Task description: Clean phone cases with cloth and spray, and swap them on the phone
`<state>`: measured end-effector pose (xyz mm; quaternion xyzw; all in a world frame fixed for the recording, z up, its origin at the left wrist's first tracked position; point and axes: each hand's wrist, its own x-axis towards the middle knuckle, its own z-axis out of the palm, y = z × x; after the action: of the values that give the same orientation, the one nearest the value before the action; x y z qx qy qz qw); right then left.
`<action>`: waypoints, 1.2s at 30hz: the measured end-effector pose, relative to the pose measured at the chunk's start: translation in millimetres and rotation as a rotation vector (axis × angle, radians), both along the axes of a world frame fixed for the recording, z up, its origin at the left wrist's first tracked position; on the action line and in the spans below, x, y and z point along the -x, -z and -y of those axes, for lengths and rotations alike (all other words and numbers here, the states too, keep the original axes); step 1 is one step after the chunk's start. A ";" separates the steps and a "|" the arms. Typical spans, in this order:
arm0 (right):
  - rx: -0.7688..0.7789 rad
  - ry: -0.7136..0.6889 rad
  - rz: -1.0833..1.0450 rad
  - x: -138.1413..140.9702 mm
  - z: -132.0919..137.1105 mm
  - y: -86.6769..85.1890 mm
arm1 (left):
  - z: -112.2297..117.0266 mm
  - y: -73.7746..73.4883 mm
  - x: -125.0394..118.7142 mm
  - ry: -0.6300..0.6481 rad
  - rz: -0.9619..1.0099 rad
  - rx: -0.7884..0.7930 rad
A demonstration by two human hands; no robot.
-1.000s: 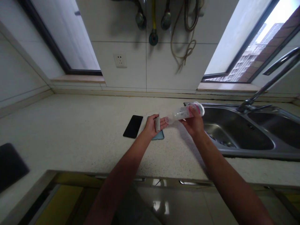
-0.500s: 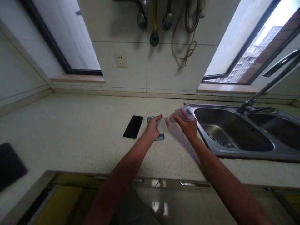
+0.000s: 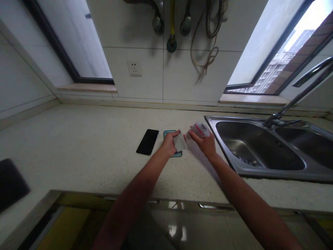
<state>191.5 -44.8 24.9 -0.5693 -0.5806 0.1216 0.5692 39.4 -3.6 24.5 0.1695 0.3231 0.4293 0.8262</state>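
Note:
My left hand (image 3: pixel 170 144) is closed on a thin white sheet (image 3: pixel 179 141), perhaps a cloth or wipe, just above a teal phone case (image 3: pixel 178 154). The hand and sheet hide the middle of the case. In my right hand (image 3: pixel 207 146) is a clear plastic zip bag (image 3: pixel 201 128) with a red strip, gripped between thumb and fingers. The bag's contents are too blurred to name. To the left of the case, a black smartphone (image 3: pixel 147 142) lies flat on the counter, dark screen up.
A steel double sink (image 3: pixel 267 172) is set into the pale counter (image 3: pixel 85 146) on the right, with a chrome faucet (image 3: pixel 312 77) over it. A dark flat object (image 3: pixel 13 184) lies at the far left. Pipes and a wall socket (image 3: pixel 134 68) are on the wall.
My right hand has shifted slightly left with the bag, closer to the left hand. The left hand keeps its grip on the white sheet almost in place.

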 end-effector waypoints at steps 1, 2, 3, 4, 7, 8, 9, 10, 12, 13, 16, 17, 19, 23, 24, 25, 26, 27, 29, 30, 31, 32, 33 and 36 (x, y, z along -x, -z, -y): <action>0.010 0.052 -0.016 -2.4 -0.7 -1.5 | -0.7 -0.7 1.1 0.021 -0.009 0.000; 0.016 0.110 -0.037 -5.6 -1.3 -3.5 | -1.3 -1.7 2.1 0.044 -0.020 0.000; 0.018 0.165 -0.054 -9.4 -1.8 -5.9 | -1.8 -2.9 3.2 0.062 -0.030 -0.006; 0.017 0.215 -0.061 -13.9 -2.3 -8.4 | -2.4 -4.2 4.2 0.070 -0.040 -0.016; 0.010 0.344 -0.029 -30.9 -4.4 -13.8 | -4.2 -7.5 7.0 0.048 -0.092 -0.034; 0.018 0.382 -0.008 -37.1 -5.5 -14.2 | -4.9 -8.4 7.9 0.022 -0.110 -0.041; 0.041 0.398 0.011 -43.0 -7.0 -13.7 | -5.7 -9.2 8.9 -0.003 -0.123 -0.049; 0.080 0.408 0.028 -48.3 -8.5 -12.4 | -6.5 -9.9 9.8 -0.024 -0.130 -0.058; 0.143 0.424 0.070 -56.6 -11.4 -8.2 | -7.8 -11.2 11.4 -0.045 -0.130 -0.068; 0.167 0.431 0.089 -59.4 -12.7 -5.7 | -8.3 -11.8 12.2 -0.047 -0.125 -0.071; 0.219 0.437 0.113 -64.3 -16.1 1.9 | -9.8 -13.0 14.0 -0.055 -0.112 -0.079; 0.236 0.432 0.101 -65.5 -17.4 4.2 | -10.5 -12.9 14.5 -0.062 -0.112 -0.082; 0.242 0.404 0.041 -67.8 -20.4 7.8 | -12.3 -12.0 15.4 -0.075 -0.118 -0.082; 0.098 0.319 -0.141 -66.8 -22.0 4.9 | -15.9 -8.3 16.1 -0.086 -0.149 -0.079; 0.024 0.327 -0.167 -64.0 -19.7 1.1 | -16.3 -7.6 16.0 -0.089 -0.166 -0.082; -0.059 0.356 -0.180 -59.9 -16.0 -3.9 | -16.4 -7.2 15.9 -0.094 -0.187 -0.091; -0.179 0.392 -0.163 -54.6 -11.2 -9.4 | -16.2 -7.1 15.9 -0.094 -0.207 -0.104; -0.295 0.415 -0.101 -48.4 -5.7 -14.9 | -15.7 -7.2 15.9 -0.091 -0.225 -0.120; -0.417 0.400 -0.008 -33.9 5.3 -23.3 | -14.0 -8.1 16.2 -0.062 -0.241 -0.156; -0.406 0.340 0.013 -26.1 9.5 -25.1 | -12.9 -8.7 16.5 -0.042 -0.240 -0.175; -0.384 0.264 0.027 -18.2 12.3 -24.9 | -11.7 -9.3 17.0 -0.020 -0.236 -0.195; -0.314 0.147 0.032 -10.5 13.3 -22.8 | -10.3 -10.0 17.4 0.002 -0.233 -0.216; -0.232 0.025 0.022 -3.3 12.8 -18.8 | -8.8 -10.6 17.9 0.026 -0.233 -0.237; 0.023 -0.214 -0.076 13.5 5.2 -0.8 | -3.7 -13.0 19.3 0.131 -0.225 -0.292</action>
<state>178.0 -50.0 25.6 -0.5056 -0.6145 0.2099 0.5680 20.0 0.1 37.5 0.3554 0.3361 0.3952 0.7775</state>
